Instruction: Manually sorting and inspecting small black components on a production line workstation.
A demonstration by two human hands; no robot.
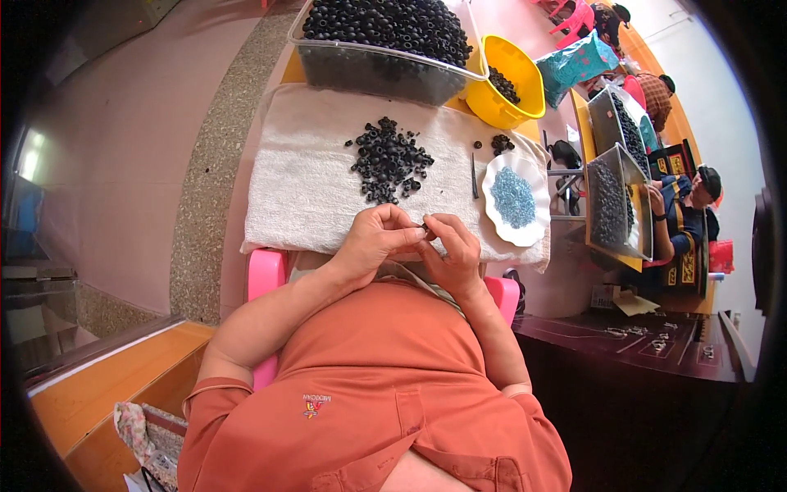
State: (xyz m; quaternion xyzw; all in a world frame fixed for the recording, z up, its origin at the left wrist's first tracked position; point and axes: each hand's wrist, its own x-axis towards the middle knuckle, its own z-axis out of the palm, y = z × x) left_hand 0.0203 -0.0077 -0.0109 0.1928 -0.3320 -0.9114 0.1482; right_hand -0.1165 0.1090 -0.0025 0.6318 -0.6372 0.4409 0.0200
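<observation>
At the near edge of a white towel (287, 197), my left hand (373, 246) and my right hand (452, 252) meet with their fingertips closed. Pinched between them is a small black ring-shaped part (425, 230), mostly covered by the fingers. Just beyond lies a loose pile of similar black parts (389, 160). To the right, a white scalloped plate (496, 223) holds many small clear-blue pieces (515, 198). Dark slim tweezers or a similar thin tool (474, 176) lie beside the plate. A small cluster of black parts (502, 144) sits above it.
Behind the towel stand a large clear bin (377, 70) full of black parts and a yellow basin (525, 111) with some more. Clear boxes (602, 201) of black parts stand on another table at right, where a co-worker (684, 205) sits. My pink chair (266, 275) flanks me.
</observation>
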